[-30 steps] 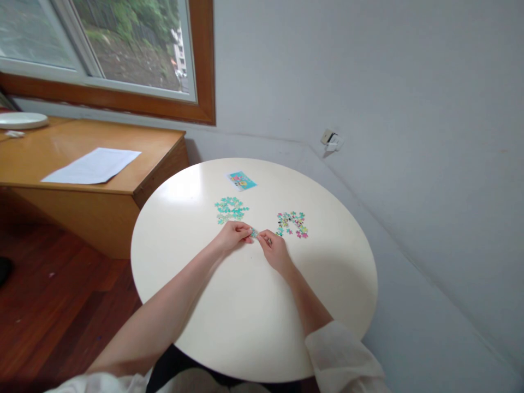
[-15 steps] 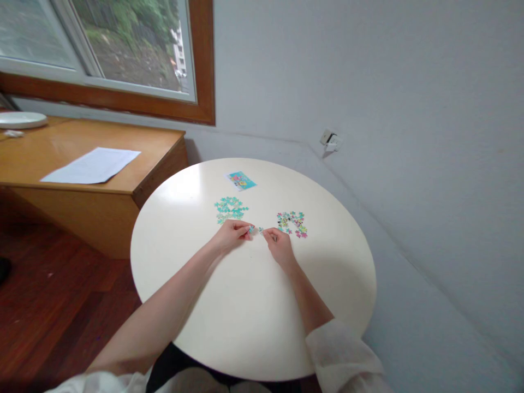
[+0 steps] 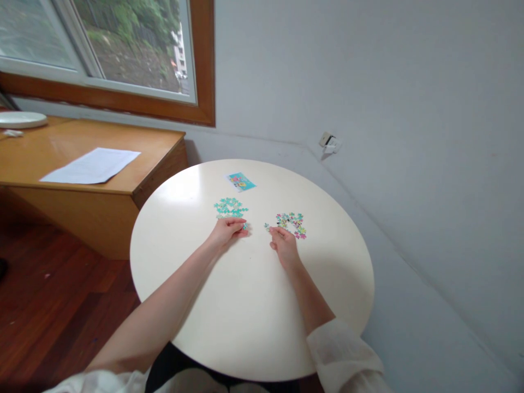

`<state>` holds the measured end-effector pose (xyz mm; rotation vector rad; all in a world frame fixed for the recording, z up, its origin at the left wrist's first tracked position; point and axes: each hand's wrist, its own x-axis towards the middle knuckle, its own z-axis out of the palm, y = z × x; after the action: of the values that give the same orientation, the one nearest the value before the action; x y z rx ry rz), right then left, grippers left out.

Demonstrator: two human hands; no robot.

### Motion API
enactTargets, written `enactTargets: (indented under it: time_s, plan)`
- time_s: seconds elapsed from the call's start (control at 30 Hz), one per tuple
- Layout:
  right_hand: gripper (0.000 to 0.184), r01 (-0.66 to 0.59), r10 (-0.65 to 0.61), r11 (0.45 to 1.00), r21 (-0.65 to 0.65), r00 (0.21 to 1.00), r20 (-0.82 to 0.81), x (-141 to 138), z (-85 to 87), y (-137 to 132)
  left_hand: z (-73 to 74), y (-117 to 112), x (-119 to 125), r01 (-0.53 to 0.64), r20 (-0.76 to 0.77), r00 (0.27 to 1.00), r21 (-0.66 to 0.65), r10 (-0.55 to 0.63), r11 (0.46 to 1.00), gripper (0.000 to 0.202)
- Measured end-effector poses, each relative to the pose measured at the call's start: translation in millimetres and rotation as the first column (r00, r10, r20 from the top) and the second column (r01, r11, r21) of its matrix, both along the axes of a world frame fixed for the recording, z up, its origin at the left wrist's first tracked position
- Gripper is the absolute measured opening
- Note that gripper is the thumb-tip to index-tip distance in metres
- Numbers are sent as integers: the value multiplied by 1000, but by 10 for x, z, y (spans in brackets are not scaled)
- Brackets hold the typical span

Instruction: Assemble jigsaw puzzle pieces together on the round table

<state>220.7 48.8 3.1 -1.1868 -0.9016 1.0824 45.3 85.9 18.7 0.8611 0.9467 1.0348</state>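
Note:
My left hand [image 3: 227, 230] is closed in a pinch on a small teal puzzle piece [image 3: 245, 226], just in front of a heap of teal puzzle pieces [image 3: 230, 206]. Between the fingertips of my right hand [image 3: 283, 243] is another small bluish puzzle piece [image 3: 267, 226], held beside the left edge of a second heap of multicoloured puzzle pieces [image 3: 297, 222] in pink, yellow, green and black. A gap of bare table separates the two hands. Farther back lies a picture card [image 3: 242, 182] with a teal background and colourful figures.
Everything lies on a round white table [image 3: 241, 305]. A wooden desk [image 3: 159, 144] with a sheet of paper [image 3: 92, 165] and a white round object [image 3: 22, 119] stands at the left, under a window [image 3: 131, 43]. The wall with a socket [image 3: 328, 142] is behind and to the right.
My hands have moved apart: the left one slightly left, the right one slightly right towards the multicoloured heap. Each keeps its puzzle piece.

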Motion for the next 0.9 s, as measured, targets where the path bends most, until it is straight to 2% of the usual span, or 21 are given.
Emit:
enactTargets:
  time_s: [0.53, 0.9]
  plan:
    - [35, 1, -1, 1000, -22, 1000, -11, -26, 72, -31, -2, -6, 9, -12, 26, 1000, 35, 11, 999, 26]
    - [36, 4, -4, 999, -36, 1000, -1, -49, 112, -52, 17, -24, 22, -20, -14, 1000, 52, 21, 998, 27]
